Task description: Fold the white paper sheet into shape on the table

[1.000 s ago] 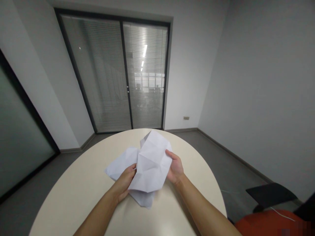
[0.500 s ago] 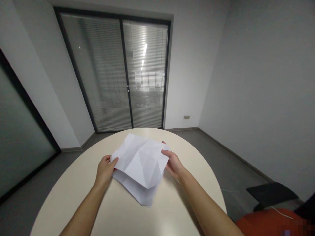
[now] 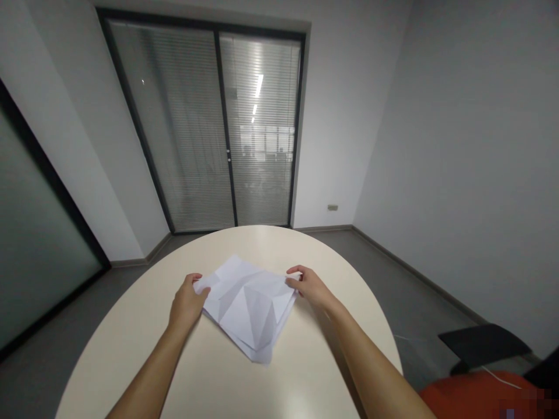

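Observation:
White creased paper [image 3: 244, 302] lies low over the round table, its upper layer resting close on a lower one. Fold lines cross it, and one corner points toward me. My left hand [image 3: 188, 299] pinches the paper's left corner, thumb on top. At the right corner, my right hand [image 3: 308, 285] grips the paper between thumb and fingers. Some fingertips of both hands are hidden by the sheet.
The cream round table [image 3: 144, 349] spreads beneath both arms. A red chair seat [image 3: 471, 396] with a black armrest [image 3: 484, 340] stands at the lower right. Beyond the table are a glass door with blinds [image 3: 262, 174] and a grey floor.
The upper layer of paper has come down, closing the gap above the lower layer. Its far corner has dropped toward the table, and my right hand has lowered slightly with it.

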`<state>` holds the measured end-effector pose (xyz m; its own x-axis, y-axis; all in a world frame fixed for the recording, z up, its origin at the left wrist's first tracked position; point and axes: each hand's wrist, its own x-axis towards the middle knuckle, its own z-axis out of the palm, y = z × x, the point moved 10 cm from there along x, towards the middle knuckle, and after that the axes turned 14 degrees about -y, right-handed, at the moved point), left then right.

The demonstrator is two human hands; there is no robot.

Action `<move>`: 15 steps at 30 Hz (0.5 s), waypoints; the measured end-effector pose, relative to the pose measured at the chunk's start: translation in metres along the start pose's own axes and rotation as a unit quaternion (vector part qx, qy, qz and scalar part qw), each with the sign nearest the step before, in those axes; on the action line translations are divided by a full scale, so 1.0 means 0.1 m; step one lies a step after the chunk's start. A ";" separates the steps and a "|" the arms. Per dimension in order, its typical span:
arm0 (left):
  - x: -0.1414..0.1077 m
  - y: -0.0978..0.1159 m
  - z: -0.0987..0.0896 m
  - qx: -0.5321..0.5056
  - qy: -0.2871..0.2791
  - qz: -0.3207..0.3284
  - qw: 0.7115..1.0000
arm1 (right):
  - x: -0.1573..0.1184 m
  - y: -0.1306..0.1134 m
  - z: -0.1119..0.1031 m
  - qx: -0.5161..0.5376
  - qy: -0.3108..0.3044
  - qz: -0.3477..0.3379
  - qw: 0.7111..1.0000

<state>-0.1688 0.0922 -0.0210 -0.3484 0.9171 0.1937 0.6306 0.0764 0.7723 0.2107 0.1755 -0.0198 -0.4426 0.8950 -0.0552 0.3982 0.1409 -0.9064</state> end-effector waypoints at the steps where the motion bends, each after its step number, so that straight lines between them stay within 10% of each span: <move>1: -0.02 0.08 -0.02 0.045 0.008 0.018 0.999 | -0.01 0.01 -0.02 -0.031 0.001 -0.003 1.000; 6: -0.27 0.81 0.04 0.118 0.020 0.185 0.976 | -0.04 0.08 -0.12 -0.123 0.037 0.029 0.991; 12: -0.90 1.54 0.79 0.097 -0.312 0.367 0.871 | -0.09 -0.29 -0.06 -0.109 -0.006 -0.127 0.986; 15: -1.10 1.56 0.99 0.106 -0.372 0.371 0.844 | -0.20 -0.48 0.15 -0.121 -0.110 -0.212 0.964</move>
<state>0.0368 0.0424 0.0185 0.6795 0.7292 0.0813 0.6213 -0.6308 0.4649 0.1882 0.1449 0.0186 -0.7550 0.6285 0.1871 0.3082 0.5920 -0.7447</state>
